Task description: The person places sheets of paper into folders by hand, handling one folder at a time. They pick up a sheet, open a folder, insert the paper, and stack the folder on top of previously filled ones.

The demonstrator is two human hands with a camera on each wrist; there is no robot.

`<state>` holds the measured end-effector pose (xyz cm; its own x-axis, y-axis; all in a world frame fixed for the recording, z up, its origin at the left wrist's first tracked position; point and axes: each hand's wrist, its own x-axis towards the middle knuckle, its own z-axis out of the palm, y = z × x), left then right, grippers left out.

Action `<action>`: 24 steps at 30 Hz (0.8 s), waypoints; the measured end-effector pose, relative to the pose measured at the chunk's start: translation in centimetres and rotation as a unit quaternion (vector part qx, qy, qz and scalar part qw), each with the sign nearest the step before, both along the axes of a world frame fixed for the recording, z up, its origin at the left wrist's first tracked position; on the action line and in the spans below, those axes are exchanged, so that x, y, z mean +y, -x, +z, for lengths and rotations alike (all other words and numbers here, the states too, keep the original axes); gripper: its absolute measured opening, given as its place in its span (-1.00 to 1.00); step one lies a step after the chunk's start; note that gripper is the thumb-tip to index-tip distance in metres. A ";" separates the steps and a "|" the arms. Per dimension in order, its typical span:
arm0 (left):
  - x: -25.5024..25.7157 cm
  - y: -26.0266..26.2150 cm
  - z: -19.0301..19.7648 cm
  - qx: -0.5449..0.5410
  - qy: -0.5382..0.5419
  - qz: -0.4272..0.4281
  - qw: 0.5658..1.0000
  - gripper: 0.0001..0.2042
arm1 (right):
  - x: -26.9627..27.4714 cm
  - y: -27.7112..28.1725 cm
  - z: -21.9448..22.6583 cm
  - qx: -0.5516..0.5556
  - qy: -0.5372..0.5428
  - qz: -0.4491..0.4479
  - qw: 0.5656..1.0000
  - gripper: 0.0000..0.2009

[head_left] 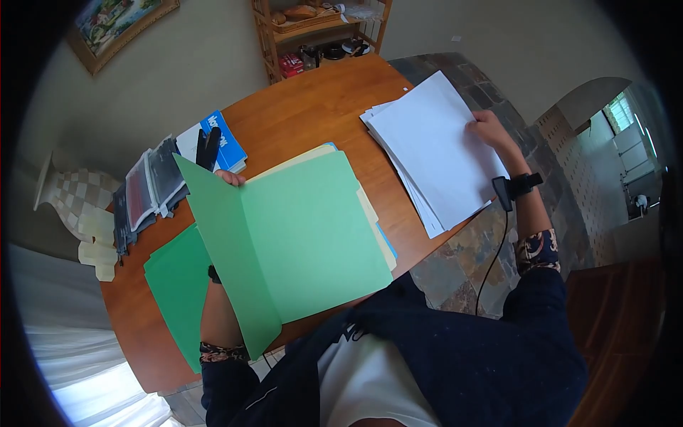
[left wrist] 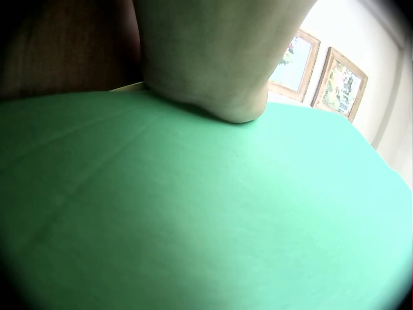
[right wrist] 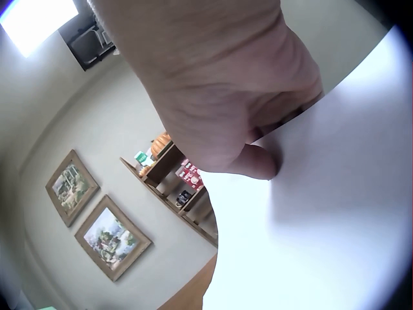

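Note:
A light green folder lies opened over cream and blue-edged folders, its left flap raised. My left hand shows its fingertips at the flap's top edge; the rest is behind the flap. In the left wrist view the hand is against the green surface, fingers hidden. On the right, my right hand grips the right edge of a stack of white paper. The right wrist view has the hand with its thumb on top of the white sheet and fingers beneath.
Darker green folders lie at the table's left. Behind them are zippered pouches, a blue-and-white notebook and a black stapler-like object. A patterned vase stands at far left, a wooden shelf beyond the table.

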<state>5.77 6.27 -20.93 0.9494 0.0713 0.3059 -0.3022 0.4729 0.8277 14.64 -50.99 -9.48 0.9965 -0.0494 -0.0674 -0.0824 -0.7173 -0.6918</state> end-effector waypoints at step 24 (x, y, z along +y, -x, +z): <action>4.1 -2.2 -1.9 -0.065 -0.098 -0.074 0.990 -0.76 | 20.1 8.8 -7.7 -0.029 -0.250 0.136 0.958 -0.72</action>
